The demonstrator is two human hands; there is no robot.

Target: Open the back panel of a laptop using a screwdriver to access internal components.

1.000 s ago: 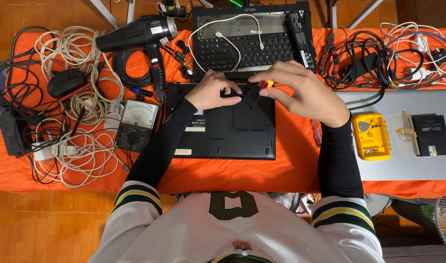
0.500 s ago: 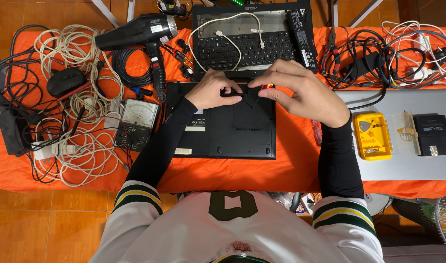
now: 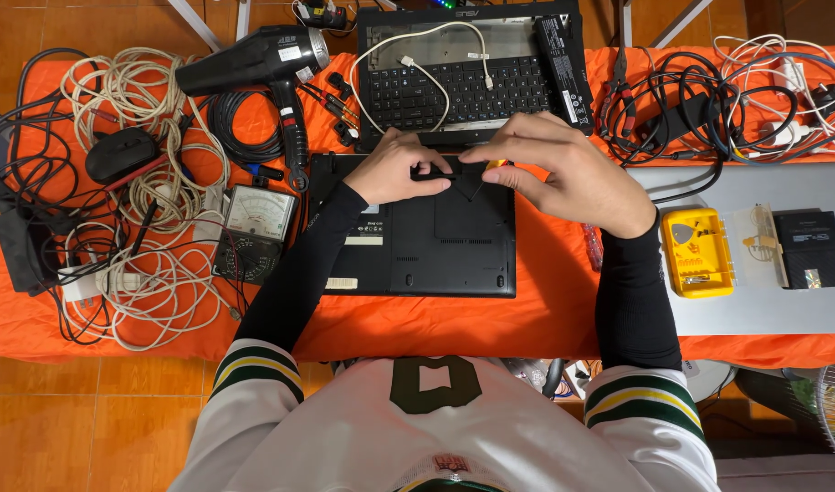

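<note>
A black laptop (image 3: 417, 251) lies bottom-up on the orange cloth in front of me. My left hand (image 3: 397, 169) and my right hand (image 3: 568, 169) meet at its far edge. Both pinch a small black cover panel (image 3: 461, 180) that rests tilted on the laptop's base. A small yellow and red tip (image 3: 496, 164) shows under my right fingers; what it belongs to is hidden. Both forearms are in black sleeves.
A second opened laptop with a keyboard (image 3: 467, 87) and white cable lies behind. At the left are a black hair dryer (image 3: 253, 64), an analog meter (image 3: 253, 232), a mouse (image 3: 121, 155) and tangled cables. At the right are a silver laptop lid (image 3: 754, 310) bearing a yellow tool case (image 3: 697, 251), and more cables.
Both hands stay at the laptop's far edge on the black panel, with only slight finger shifts. Nothing else has moved.
</note>
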